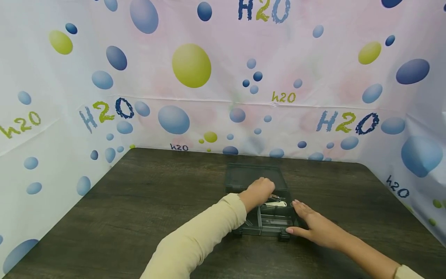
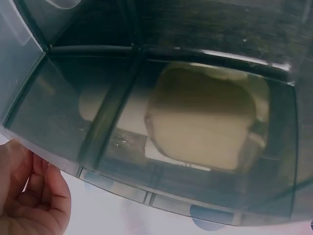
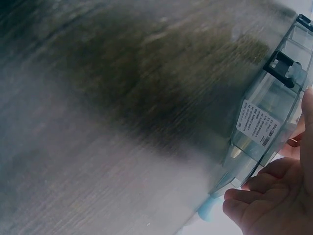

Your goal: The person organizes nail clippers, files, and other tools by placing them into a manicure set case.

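A translucent dark plastic compartment box (image 1: 269,231) lies with its lid (image 1: 252,174) folded back. Over its far compartments is my left hand (image 1: 259,191), fingers curled; I cannot tell whether they pinch something. In the left wrist view that hand (image 2: 34,196) sits right at the box's edge. Just below it, a pale slim item (image 1: 276,204) lies in the box beside small metal pieces (image 1: 275,197). My right hand (image 1: 315,226) is along the box's right side, fingers extended and thumb at the near corner. The right wrist view shows its fingers (image 3: 279,171) beside the clear wall.
A dark wooden table (image 1: 156,201) bears the box. Black clasps (image 1: 283,235) stick out at the box's near edge, and a printed white label (image 3: 258,122) is stuck on its wall. A bubble-patterned curtain (image 1: 223,93) surrounds the table's back and sides.
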The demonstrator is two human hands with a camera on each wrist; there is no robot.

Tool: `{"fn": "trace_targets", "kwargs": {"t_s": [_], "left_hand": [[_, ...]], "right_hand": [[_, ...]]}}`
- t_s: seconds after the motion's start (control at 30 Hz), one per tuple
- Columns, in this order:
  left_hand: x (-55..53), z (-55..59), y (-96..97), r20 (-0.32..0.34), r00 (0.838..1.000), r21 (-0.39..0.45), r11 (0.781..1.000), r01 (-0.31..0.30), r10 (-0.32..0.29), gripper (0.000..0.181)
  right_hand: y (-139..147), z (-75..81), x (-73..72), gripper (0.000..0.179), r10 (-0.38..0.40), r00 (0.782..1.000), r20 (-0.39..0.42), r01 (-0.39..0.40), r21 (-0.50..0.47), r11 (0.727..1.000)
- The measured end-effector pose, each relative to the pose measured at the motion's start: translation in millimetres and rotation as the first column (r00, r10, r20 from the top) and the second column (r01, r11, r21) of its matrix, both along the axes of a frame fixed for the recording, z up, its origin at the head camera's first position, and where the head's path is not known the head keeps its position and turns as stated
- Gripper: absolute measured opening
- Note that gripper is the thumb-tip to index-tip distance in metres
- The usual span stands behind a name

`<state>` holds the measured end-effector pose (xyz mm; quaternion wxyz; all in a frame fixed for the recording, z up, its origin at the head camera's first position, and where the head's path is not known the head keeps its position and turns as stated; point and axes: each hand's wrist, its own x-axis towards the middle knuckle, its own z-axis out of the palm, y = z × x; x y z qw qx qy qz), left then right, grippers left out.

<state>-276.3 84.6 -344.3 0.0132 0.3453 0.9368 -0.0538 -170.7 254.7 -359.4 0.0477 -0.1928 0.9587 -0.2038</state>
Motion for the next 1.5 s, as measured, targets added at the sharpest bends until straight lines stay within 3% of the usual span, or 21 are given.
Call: {"fn": "trace_targets", "kwargs": {"t_s": [0.2,0.5,0.73,0.87,1.1,1.5], "left_hand": [[0.4,-0.1,3.4,-0.019,1.0,-0.026,0.999,-0.025,0.025,0.009],[2.0,-0.2,4.8,-0.064,0.998,-0.098,0.995,-0.008,0.002,0.013],[0.9,5.8,-3.1,-0.086,0.996,-0.029,1.0,0.01,-0.013,0.01],[2.7,12.9,-12.1,-0.081,0.996,0.075,0.996,0.046,-0.04,0.012],[9.5,19.7,-34.9,-0.112,0.991,0.32,0.941,0.105,-0.073,0.021],[20.1,16.2,-87.2,-0.206,0.978,0.536,0.835,0.125,-0.015,0.022]], "right_hand": [[1,-0.3,-1.3,0.096,0.002,1.0,0.008,-0.002,0.0,1.0],[2,-2.9,-2.6,0.095,-0.001,1.0,0.011,0.001,-0.004,1.0],[1,-2.9,-2.2,0.095,-0.003,1.0,0.01,0.003,-0.004,1.0],[1,-2.4,-2.3,0.095,-0.009,1.0,0.005,0.009,-0.002,1.0],[1,-2.5,-2.4,0.094,-0.005,1.0,-0.009,0.005,0.006,1.0],[6,1.2,-2.5,0.092,-0.014,0.999,-0.044,0.013,-0.001,1.0]]}}
